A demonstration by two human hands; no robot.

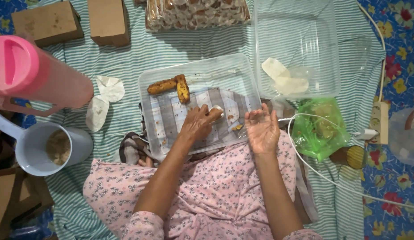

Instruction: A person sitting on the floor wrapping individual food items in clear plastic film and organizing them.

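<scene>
Left hand [196,124] pinched a white wrapper [216,109] inside the clear tray [193,71]; right hand [261,131] lay open, empty, at its right edge.

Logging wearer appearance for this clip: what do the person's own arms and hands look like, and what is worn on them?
Both forearms are bare. The left hand and right hand show no gloves, rings, watch or bracelets. Short pink sleeves with a small dark floral print end near the elbows, matching the pink garment over the lap.
</scene>
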